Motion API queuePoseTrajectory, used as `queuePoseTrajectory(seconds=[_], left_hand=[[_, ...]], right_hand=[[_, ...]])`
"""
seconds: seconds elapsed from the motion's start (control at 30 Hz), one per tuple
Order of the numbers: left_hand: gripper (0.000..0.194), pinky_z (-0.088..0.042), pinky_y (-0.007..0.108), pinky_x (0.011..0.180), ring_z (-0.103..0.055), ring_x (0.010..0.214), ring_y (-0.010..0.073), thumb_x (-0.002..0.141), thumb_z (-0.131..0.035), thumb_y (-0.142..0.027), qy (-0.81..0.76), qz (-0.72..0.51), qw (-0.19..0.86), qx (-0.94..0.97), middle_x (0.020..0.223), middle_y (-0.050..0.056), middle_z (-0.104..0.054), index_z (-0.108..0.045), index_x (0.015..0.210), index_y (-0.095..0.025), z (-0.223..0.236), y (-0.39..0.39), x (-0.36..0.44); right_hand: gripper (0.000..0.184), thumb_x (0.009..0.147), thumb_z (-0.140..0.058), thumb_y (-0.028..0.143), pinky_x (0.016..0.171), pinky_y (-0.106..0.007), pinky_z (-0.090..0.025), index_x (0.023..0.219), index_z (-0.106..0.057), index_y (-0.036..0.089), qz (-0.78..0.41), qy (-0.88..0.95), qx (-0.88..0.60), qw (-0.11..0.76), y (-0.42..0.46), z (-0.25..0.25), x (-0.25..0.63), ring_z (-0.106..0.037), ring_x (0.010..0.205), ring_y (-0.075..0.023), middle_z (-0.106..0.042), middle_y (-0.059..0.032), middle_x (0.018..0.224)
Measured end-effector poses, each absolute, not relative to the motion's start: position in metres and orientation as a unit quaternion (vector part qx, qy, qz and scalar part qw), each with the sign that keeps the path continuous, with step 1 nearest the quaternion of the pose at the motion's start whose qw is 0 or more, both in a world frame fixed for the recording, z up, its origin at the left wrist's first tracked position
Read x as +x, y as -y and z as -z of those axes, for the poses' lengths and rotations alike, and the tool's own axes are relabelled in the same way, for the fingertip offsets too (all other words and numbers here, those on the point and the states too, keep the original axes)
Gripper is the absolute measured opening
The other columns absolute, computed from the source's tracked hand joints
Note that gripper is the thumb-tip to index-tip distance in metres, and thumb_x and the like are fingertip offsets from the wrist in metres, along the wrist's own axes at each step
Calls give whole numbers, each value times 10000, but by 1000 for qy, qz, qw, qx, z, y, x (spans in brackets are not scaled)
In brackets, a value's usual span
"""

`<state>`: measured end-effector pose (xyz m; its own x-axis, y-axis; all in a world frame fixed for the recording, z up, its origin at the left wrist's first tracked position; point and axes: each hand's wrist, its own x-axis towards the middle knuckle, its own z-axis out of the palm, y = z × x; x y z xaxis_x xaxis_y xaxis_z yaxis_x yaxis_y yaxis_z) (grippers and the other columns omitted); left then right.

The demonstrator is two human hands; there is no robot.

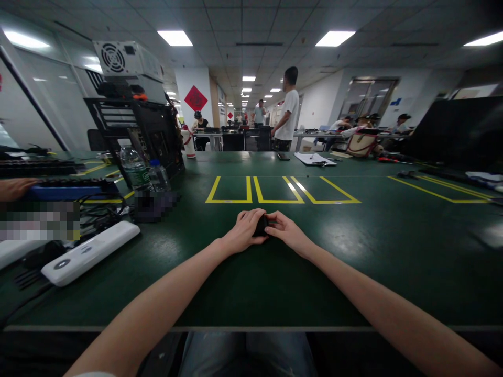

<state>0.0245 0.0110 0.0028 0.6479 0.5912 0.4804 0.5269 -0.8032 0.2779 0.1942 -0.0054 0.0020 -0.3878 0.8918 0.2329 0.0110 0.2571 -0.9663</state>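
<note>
Both my hands meet at the middle of the green table (353, 251), just in front of the yellow outlined boxes (275, 191). My left hand (245, 230) curls its fingers round a small black object (261, 226). My right hand (285, 230) pinches the same object from the right side. The object is mostly hidden between the fingers, so I cannot make out what it is. Both forearms stretch from the near table edge to it.
A white power strip (88, 253) and cables lie at the left, with two water bottles (135, 168), a black open computer case (145, 131) topped by a power supply (128, 63), and keyboards. Another person's hand (13, 188) rests far left. Papers (314, 158) lie further back; people stand and sit beyond.
</note>
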Motion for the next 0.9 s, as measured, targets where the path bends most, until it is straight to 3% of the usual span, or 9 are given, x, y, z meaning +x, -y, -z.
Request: queuePoseTrajectory(seconds=[0.1,0.3,0.67,0.9], left_hand=[[587,-223,408,951,-371,1117,228,699,-560,-271,-309,-287,56,905,1173,95,-410,-242,1187,-197,-2,-12,25],[610,-221,410,948,-371,1116,229,678,-578,-259,-312,-290,54,903,1177,93,-408,-240,1182,-204,-1,-12,26],[584,-223,399,958,-386,1100,218,689,-568,-259,-309,-290,70,903,1163,85,-418,-256,1180,-201,-5,-11,24],[615,-213,409,968,-373,1114,218,698,-566,-265,-313,-281,79,904,1199,86,-393,-226,1208,-213,-10,-9,24]], right_hand=[[310,654,-616,227,864,-327,-405,930,-475,212,-512,658,-324,447,6,-2,194,-524,962,-150,-532,-9,1007],[243,705,-554,338,802,-336,-428,891,-489,196,-481,643,-374,464,1,3,191,-544,867,-142,-560,-18,919],[263,703,-570,250,859,-324,-408,946,-478,206,-497,674,-330,435,4,-4,194,-518,960,-151,-529,-11,981],[194,751,-508,308,778,-314,-444,915,-484,207,-478,667,-367,439,6,-8,192,-539,871,-144,-534,-16,943]])
